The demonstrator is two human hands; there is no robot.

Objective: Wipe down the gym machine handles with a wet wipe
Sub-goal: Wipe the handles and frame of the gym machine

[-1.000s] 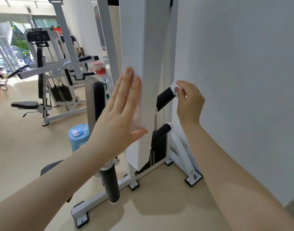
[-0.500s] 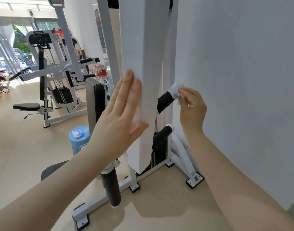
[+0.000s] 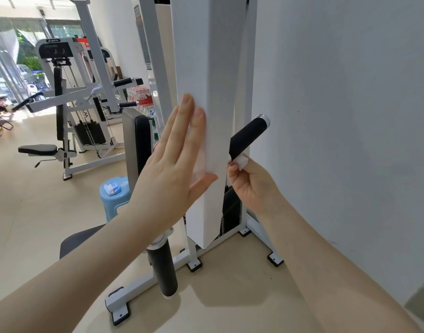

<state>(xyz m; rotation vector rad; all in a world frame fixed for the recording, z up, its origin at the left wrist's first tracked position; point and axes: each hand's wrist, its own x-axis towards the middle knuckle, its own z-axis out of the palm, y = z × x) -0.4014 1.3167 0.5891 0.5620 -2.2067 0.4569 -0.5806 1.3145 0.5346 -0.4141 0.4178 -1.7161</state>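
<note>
Landmark: the white upright column (image 3: pixel 206 116) of the machine, dead centre; every place below is told against it.
Handle: the black handle (image 3: pixel 248 134) pokes out from behind the column on its wall side, slanting up toward a chrome end cap (image 3: pixel 263 121) close to the wall (image 3: pixel 338 116).
Wet wipe: the wet wipe (image 3: pixel 242 161), bunched white, sits against the low end of the handle, right at the column's edge.
Right hand: the right hand (image 3: pixel 251 186) comes up just beside the column on the wall side, fingers curled and pinching the wipe onto the grip.
Left hand: the left hand (image 3: pixel 172 169) lies flat against the column's near face, fingers straight, holding nothing, braced, by the look of it.
How it handles: the wipe looks soft, limp and light, and it will fold to whatever it wraps. The handle reads as a stiff bar in a foam or rubber sleeve, fixed to the frame, so it should take firm rubbing without giving.
Where to hold: my call is to wrap the wipe round the sleeve with thumb beneath and fingers over, and keep it bunched so it does not slip off.
Progress: the wipe is at the low end, so the upper stretch toward the cap looks to be the ground to cover next.
Off to the far side: a blue stool (image 3: pixel 113 200) with a small packet (image 3: pixel 112 188) on top stands beyond the column, away from the wall.
</note>
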